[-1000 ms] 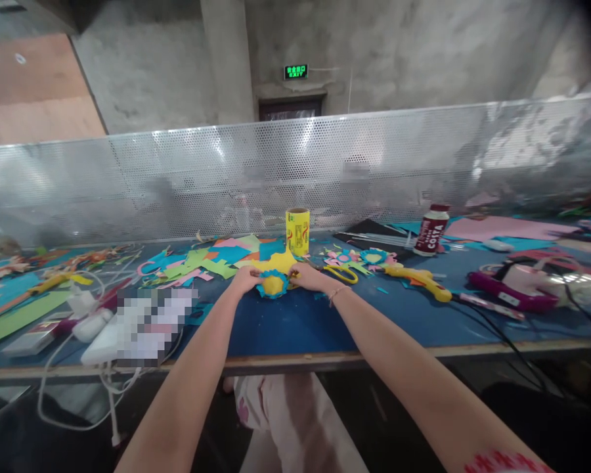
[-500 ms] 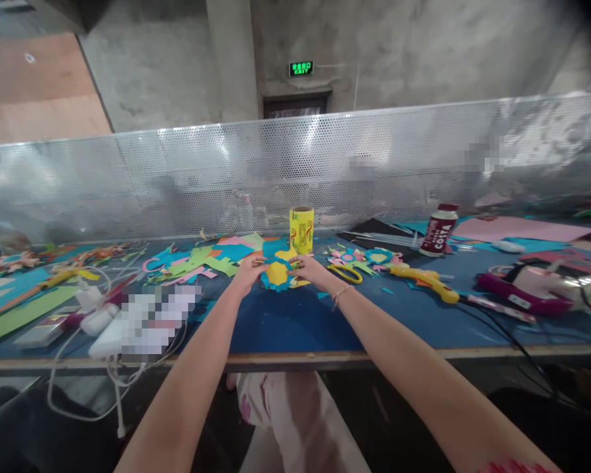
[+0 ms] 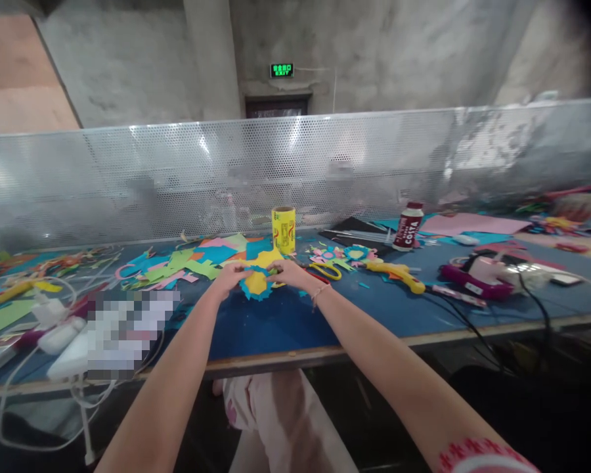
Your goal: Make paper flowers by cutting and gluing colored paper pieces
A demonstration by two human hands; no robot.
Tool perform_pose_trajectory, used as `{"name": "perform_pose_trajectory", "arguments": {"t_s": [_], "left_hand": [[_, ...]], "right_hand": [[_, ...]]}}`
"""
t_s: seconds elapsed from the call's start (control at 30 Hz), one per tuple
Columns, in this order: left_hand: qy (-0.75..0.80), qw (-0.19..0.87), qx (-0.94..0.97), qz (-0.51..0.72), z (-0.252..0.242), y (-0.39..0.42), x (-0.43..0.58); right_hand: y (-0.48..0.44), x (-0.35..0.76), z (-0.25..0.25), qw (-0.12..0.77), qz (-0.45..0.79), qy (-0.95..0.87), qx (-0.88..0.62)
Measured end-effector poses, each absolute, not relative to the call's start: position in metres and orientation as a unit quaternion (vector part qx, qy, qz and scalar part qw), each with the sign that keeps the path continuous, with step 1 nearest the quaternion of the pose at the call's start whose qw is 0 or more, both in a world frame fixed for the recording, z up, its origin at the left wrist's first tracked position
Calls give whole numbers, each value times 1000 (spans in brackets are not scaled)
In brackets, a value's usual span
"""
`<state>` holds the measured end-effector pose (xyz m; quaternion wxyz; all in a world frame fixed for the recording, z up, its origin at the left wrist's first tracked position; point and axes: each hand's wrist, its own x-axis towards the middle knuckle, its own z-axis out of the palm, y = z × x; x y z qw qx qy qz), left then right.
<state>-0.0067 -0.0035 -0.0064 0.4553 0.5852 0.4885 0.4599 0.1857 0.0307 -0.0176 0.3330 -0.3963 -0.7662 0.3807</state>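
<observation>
Head view: my left hand [image 3: 230, 277] and right hand [image 3: 286, 273] pinched a blue-and-yellow paper flower [image 3: 256, 284] by its upper edge, one from each side, so it sat between them over the bench [image 3: 276, 332]; whether it touched the surface, I couldn't quite tell. Just beyond my right hand stood a yellow roll [image 3: 284, 231]. Farther right of that hand lay a yellow glue gun [image 3: 398, 274]. Green paper scraps [image 3: 204, 268] lay beyond my left hand.

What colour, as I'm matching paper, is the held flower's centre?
Yellow; the centre shows in the head view.
</observation>
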Motion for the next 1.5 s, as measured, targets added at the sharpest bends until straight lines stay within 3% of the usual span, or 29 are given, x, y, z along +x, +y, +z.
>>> {"name": "perform_pose_trajectory", "arguments": {"t_s": [0.17,0.63,0.9,1.33,1.5], "left_hand": [[506,455,571,459,-7,-3,-6],[482,441,603,459,-19,9,-12],[520,366,647,422,-17,4,-9],[525,258,728,358,-6,-6,-4],[517,262,736,349,-7,-7,-6]], "right_hand": [[36,188,-19,348,321,-790,-391],[39,190,-16,380,419,-703,-431],[39,200,-11,426,383,-679,-460],[46,206,-11,517,495,-561,-415],[47,213,-8,530,506,-531,-426]]}}
